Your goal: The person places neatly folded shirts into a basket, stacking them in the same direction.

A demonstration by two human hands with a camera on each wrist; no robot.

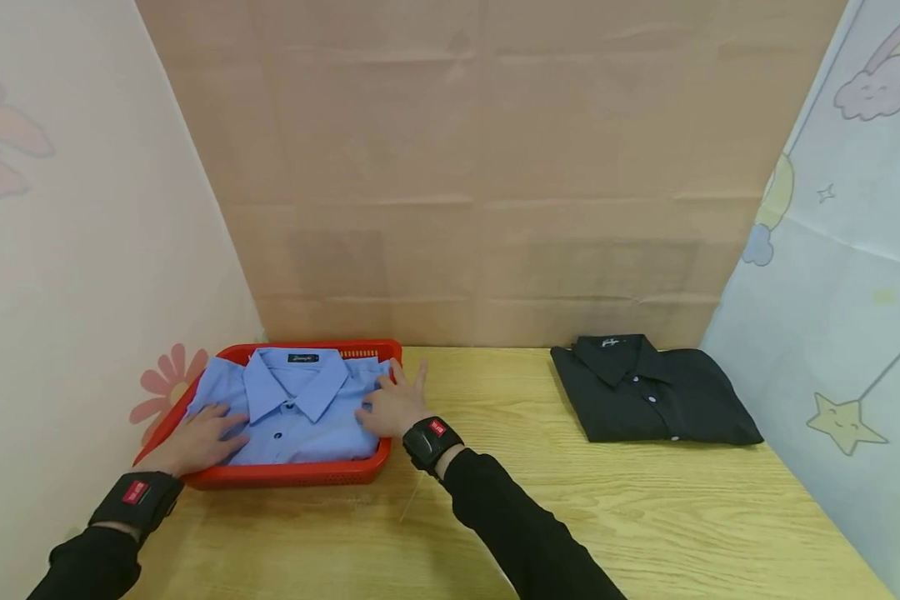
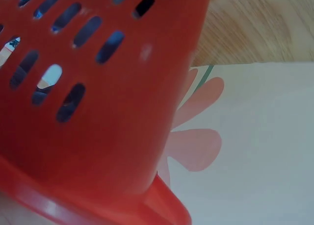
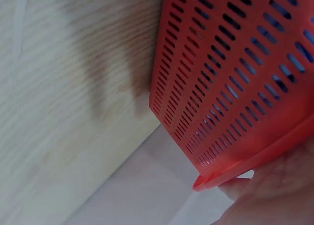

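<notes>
Red basket (image 1: 285, 475) with folded blue shirt (image 1: 292, 417) under both hands' flat, relaxed fingers (image 1: 221, 425).

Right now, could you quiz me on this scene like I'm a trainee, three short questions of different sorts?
1. True or false: the black shirt lies inside the red basket.
2. Multiple choice: what do both hands rest on? A) the blue shirt B) the black shirt C) the bare wooden table
3. Fill in: the blue shirt lies folded with its ____ toward the back wall.

Key:
1. False. It lies on the table, well apart from the basket.
2. A. The left hand and the right hand lie with flat fingers on the blue shirt in the basket.
3. Collar.
</notes>
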